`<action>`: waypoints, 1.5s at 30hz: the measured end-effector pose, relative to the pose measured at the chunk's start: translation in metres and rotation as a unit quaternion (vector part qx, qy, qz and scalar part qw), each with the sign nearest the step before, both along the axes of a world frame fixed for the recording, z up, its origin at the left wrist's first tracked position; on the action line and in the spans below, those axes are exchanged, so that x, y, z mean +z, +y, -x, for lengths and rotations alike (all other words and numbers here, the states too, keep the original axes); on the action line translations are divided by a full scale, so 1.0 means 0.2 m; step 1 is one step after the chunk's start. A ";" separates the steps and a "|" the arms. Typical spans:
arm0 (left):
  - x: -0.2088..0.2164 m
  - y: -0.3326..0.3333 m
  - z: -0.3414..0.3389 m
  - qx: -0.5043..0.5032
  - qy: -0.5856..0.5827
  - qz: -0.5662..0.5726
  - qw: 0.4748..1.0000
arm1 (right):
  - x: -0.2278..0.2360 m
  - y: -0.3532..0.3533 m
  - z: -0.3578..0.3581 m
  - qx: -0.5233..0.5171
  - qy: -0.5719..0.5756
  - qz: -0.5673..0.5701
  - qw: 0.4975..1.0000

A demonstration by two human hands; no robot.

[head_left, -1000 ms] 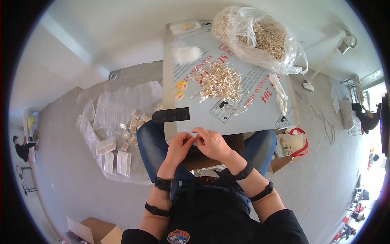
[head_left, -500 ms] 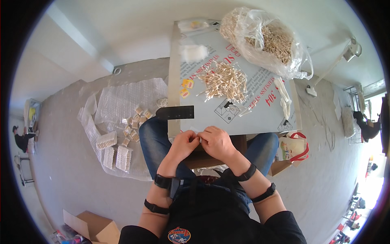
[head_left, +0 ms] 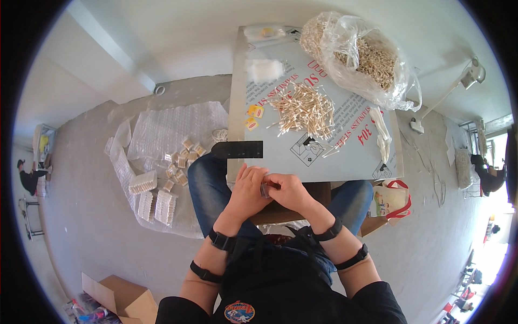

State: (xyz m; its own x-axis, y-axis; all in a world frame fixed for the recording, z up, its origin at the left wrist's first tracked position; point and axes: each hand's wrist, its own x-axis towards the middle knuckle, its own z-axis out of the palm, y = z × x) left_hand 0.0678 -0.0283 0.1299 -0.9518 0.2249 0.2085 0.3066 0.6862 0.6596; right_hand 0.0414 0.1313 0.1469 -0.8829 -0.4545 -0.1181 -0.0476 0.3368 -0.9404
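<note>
My left hand [head_left: 247,193] and my right hand [head_left: 290,193] meet just off the table's near edge, above my lap. Between them shows a small piece of clear plastic [head_left: 265,189], mostly covered by the fingers; its exact kind is hidden. The left hand curls around it while the right pinches at its side. Beyond them on the table [head_left: 280,168] lies a loose heap of cotton swabs [head_left: 306,110], with a few stray swabs [head_left: 331,152] at its near right. Two small yellow cards [head_left: 255,111] lie left of the heap.
A big clear bag of swabs [head_left: 377,65] stands at the far right, a stack of clear plastic [head_left: 264,70] at far left. A black strip [head_left: 237,149] juts over the left edge. Bubble wrap [head_left: 172,127] on the floor holds packed swabs [head_left: 166,207]. A carton [head_left: 127,297] sits lower left.
My left hand has turned and opened out over the front of the held piece, its fingers now reaching farther forward. The right hand has shifted slightly down. The whole view has shifted slightly.
</note>
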 end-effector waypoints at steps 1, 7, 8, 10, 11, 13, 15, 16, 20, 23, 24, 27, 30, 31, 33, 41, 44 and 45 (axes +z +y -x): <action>-0.03 -0.01 0.00 0.000 -0.001 -0.001 1.000 | 0.00 -0.01 0.00 -0.015 0.002 -0.001 1.000; -0.07 -0.01 0.02 0.008 0.020 -0.036 0.999 | -0.02 -0.05 -0.03 -0.021 0.106 -0.100 0.989; -0.09 -0.02 0.02 0.012 0.030 -0.035 0.999 | -0.03 -0.06 -0.03 -0.020 0.105 -0.099 0.989; -0.11 -0.04 0.03 0.018 0.040 -0.032 0.999 | -0.06 -0.08 -0.03 -0.016 0.180 -0.145 0.973; -0.13 -0.06 0.03 0.024 0.019 -0.030 0.999 | -0.08 -0.09 -0.02 -0.014 0.180 -0.143 0.973; -0.12 -0.11 0.04 0.030 -0.003 -0.026 0.999 | -0.13 -0.11 -0.01 -0.043 0.155 -0.100 0.982; -0.12 -0.18 0.07 0.049 0.039 0.015 0.998 | -0.23 -0.12 0.04 -0.080 0.151 -0.063 0.983; -0.13 -0.23 0.10 0.049 0.037 0.019 0.998 | -0.29 -0.11 0.07 -0.119 0.147 -0.026 0.982; -0.19 -0.51 0.19 0.118 0.009 0.122 0.985 | -0.55 0.01 0.23 -0.165 0.293 -0.251 0.908; -0.33 -0.69 0.25 0.123 -0.017 0.200 0.972 | -0.65 0.12 0.27 -0.106 0.325 -0.260 0.903; -0.37 -0.73 0.28 0.117 0.003 0.244 0.963 | -0.65 0.11 0.28 -0.108 0.321 -0.258 0.905; -0.44 -0.79 0.35 0.116 -0.068 0.284 0.949 | -0.64 0.09 0.28 -0.121 0.332 -0.279 0.893; -0.51 -0.81 0.40 0.110 -0.093 0.313 0.939 | -0.65 0.09 0.28 -0.125 0.335 -0.279 0.891; -0.52 -0.81 0.42 0.107 -0.102 0.327 0.933 | -0.65 0.09 0.27 -0.125 0.334 -0.281 0.891; -0.54 -0.81 0.44 0.096 -0.119 0.320 0.935 | -0.64 0.10 0.28 -0.125 0.330 -0.283 0.892; -0.53 -0.77 0.48 0.073 -0.092 0.284 0.952 | -0.64 0.10 0.28 -0.120 0.323 -0.290 0.893; -0.47 -0.72 0.50 0.045 -0.084 0.295 0.951 | -0.63 0.10 0.28 -0.123 0.322 -0.295 0.891; -0.45 -0.70 0.50 0.034 -0.071 0.311 0.947 | -0.63 0.10 0.28 -0.124 0.322 -0.295 0.891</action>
